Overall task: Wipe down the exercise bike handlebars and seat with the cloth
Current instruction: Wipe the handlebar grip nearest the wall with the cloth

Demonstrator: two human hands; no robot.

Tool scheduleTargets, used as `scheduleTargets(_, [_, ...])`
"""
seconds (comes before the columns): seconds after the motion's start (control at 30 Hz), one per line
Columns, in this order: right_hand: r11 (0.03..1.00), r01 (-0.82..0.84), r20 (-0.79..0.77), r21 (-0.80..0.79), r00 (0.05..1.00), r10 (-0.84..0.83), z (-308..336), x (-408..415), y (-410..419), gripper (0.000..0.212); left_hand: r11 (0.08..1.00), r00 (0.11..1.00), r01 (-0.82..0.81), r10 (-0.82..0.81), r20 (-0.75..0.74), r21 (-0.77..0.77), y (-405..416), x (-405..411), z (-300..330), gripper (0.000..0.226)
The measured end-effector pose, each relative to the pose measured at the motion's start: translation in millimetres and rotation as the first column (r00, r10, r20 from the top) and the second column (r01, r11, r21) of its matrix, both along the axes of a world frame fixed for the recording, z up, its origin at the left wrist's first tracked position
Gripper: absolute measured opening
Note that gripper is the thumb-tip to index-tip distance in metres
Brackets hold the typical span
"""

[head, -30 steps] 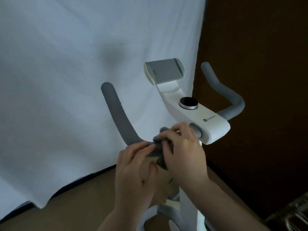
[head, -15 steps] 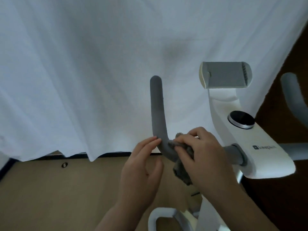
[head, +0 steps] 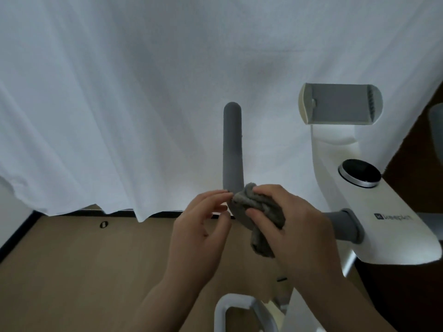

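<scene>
The left grey foam handlebar [head: 232,144] of the white exercise bike [head: 374,212] rises upright in the middle of the view. My right hand [head: 294,226] grips a grey cloth [head: 257,212] bunched around the bend at the handlebar's base. My left hand [head: 201,226] sits just left of that bend, its fingertips touching the cloth's edge and the bar. The right handlebar [head: 436,130] shows only at the right edge. The seat is out of view.
A white curtain [head: 119,92] hangs behind the bike down to a tan floor [head: 72,271]. A grey phone holder [head: 340,104] and a black dial [head: 360,172] sit on the bike's console. Part of the white frame [head: 239,307] shows at the bottom.
The view has swung left, so the bike now sits further right. My right hand and the cloth slid from near the console outward to the handlebar's bend. My left hand stays beside it.
</scene>
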State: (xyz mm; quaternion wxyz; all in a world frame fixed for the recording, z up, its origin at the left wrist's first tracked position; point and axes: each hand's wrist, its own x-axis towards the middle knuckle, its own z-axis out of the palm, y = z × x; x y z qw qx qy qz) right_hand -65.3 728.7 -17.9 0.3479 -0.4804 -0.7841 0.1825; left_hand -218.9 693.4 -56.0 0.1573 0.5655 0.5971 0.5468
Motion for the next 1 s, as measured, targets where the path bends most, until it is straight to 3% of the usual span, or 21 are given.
scheduleTargets(0.27, [0.993, 0.077, -0.016, 0.088, 0.997, -0.076, -1, -33, 18, 0.026, 0.998, 0.998, 0.057, -0.057, 0.007, 0.005, 12, -20, -5, 0.039])
scheduleTargets(0.53, [0.989, 0.145, -0.048, 0.009, 0.988, -0.145, 3, -36, 24, 0.018, 0.973, 0.974, 0.225, -0.225, 0.000, 0.054, 29, -34, -1, 0.025])
scheduleTargets(0.7, [0.986, 0.068, 0.014, -0.153, 0.998, -0.066, 15, -11, 17, 0.028, 0.963, 0.964, 0.262, -0.264, 0.029, 0.063, 35, -32, -9, 0.022])
scheduleTargets(1.0, [0.990, 0.088, 0.043, -0.107, 0.996, -0.084, 12, -25, 29, 0.024, 0.980, 0.986, 0.152, -0.159, 0.048, 0.125, 30, -21, -17, 0.027])
